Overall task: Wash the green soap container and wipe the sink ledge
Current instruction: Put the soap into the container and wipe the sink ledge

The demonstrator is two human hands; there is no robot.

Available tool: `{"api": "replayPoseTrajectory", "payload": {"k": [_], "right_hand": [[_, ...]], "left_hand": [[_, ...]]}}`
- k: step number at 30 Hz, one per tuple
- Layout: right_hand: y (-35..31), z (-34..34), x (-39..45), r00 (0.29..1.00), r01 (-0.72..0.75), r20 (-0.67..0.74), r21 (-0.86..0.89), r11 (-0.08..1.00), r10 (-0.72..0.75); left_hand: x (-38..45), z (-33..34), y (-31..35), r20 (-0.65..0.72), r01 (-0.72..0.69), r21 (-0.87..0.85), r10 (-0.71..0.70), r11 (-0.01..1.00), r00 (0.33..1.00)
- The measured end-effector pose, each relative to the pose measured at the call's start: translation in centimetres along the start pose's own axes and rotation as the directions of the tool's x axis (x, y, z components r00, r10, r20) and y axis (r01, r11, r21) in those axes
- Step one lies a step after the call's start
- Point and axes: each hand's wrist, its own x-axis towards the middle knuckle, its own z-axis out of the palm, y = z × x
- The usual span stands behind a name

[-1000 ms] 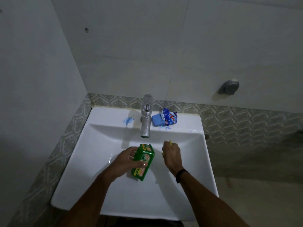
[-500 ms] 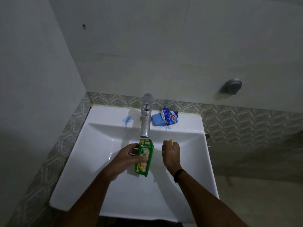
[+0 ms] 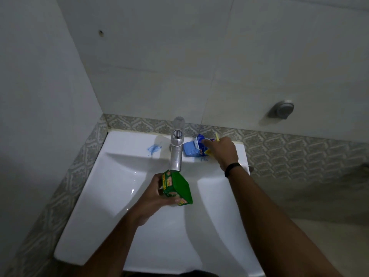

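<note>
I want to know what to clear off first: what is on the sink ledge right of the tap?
A blue soap bar in a torn wrapper. The right hand covers the wrapper's right end.

No text can be read. The green container (image 3: 177, 188), held near the tap, carries yellow and pink label panels on its sides, but their print is too blurred to make out. The blue wrapper (image 3: 201, 145) on the far ledge shows red and white marks, likewise unreadable.
</note>
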Motion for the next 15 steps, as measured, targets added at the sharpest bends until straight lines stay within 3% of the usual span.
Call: {"api": "replayPoseTrajectory", "payload": {"k": [6, 11, 15], "right_hand": [[-0.1, -0.3, 0.3, 0.995, -0.073, 0.082, 0.230, 0.970, 0.055], [-0.4, -1.2, -0.8, 0.972, -0.222, 0.188, 0.517, 0.826, 0.143], [0.1, -1.4, -2.7, 0.972, -0.218, 0.207, 0.615, 0.758, 0.112]], "left_hand": [[0.4, 0.6, -0.7, -0.053, -0.008, -0.048, 0.006, 0.999, 0.999], [0.9, 1.0, -1.4, -0.050, -0.012, -0.103, 0.007, 0.995, 0.999], [1.0, 1.1, -1.8, -0.045, -0.011, -0.134, 0.005, 0.991, 0.999]]}}
